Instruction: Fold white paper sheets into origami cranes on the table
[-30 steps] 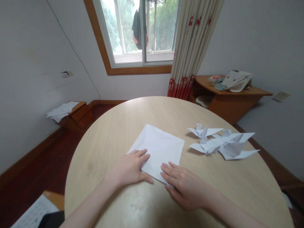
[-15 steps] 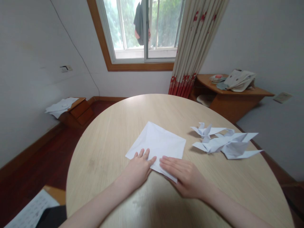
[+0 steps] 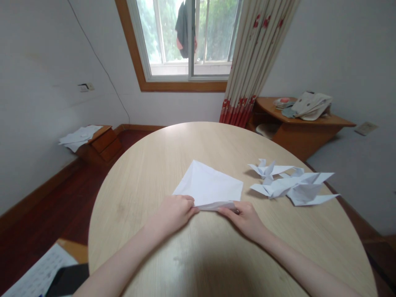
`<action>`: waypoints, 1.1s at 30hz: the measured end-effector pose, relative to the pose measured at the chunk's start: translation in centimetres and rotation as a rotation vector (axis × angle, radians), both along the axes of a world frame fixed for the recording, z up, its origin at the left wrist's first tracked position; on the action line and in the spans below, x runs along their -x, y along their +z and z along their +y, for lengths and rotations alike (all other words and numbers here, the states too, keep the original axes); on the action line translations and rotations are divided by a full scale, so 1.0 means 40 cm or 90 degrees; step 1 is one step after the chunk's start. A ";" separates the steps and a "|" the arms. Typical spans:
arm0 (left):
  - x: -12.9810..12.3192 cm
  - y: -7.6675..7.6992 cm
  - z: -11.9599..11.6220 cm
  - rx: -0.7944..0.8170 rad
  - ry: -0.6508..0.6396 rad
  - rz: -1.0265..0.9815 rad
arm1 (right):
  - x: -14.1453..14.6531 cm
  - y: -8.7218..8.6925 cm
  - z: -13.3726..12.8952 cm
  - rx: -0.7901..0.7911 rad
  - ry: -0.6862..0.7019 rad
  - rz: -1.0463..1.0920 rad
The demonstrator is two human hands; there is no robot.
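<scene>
There's a plain white sheet of paper (image 3: 213, 185) lying on a round wood-grain table (image 3: 139, 165), right in front of both sets of fingers, with most of it stretching out past them and one corner pointing away. The left hand (image 3: 175, 212) has its fingers curled over the near left edge with the thumb tucked in close, so it's gripping the paper there. The right hand (image 3: 249, 219) is pinching the near right end, thumb in front and fingertips behind. Between the two thumbs the near edge is turned up in a narrow strip. To the right of the right fingers and a little farther out, a bunch of white origami cranes (image 3: 281, 189) sits crowded together, close to the sheet but not touching it. Way beyond all the fingertips there's a window (image 3: 213, 45) with a cream-and-red curtain (image 3: 247, 62) hanging at its right side. Down left of the left fingers, past the table edge, I can see a printed page (image 3: 40, 270).
</scene>
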State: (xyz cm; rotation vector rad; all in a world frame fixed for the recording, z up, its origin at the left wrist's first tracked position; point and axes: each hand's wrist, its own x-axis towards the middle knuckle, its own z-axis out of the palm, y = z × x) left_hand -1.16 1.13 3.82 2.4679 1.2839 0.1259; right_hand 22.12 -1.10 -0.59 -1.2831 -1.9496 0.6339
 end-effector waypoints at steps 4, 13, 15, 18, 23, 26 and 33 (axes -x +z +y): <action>0.012 0.010 0.007 -0.002 0.014 0.023 | 0.003 0.004 0.007 0.006 -0.070 0.048; 0.056 -0.034 -0.019 0.031 0.063 -0.110 | 0.001 -0.008 0.016 0.043 -0.106 0.065; 0.069 -0.047 -0.019 0.038 0.079 -0.134 | 0.003 -0.007 0.015 0.017 -0.111 0.037; 0.076 -0.059 -0.016 0.042 0.069 -0.149 | 0.006 -0.005 0.011 -0.062 -0.106 -0.005; 0.065 -0.065 -0.013 0.013 0.047 -0.101 | 0.009 -0.006 0.008 -0.253 -0.103 -0.099; 0.055 -0.071 -0.016 -0.025 0.025 -0.049 | 0.015 -0.001 0.002 -0.419 -0.126 -0.182; 0.014 -0.085 -0.042 -0.101 -0.048 0.023 | 0.048 0.001 -0.039 -0.591 -0.074 -0.379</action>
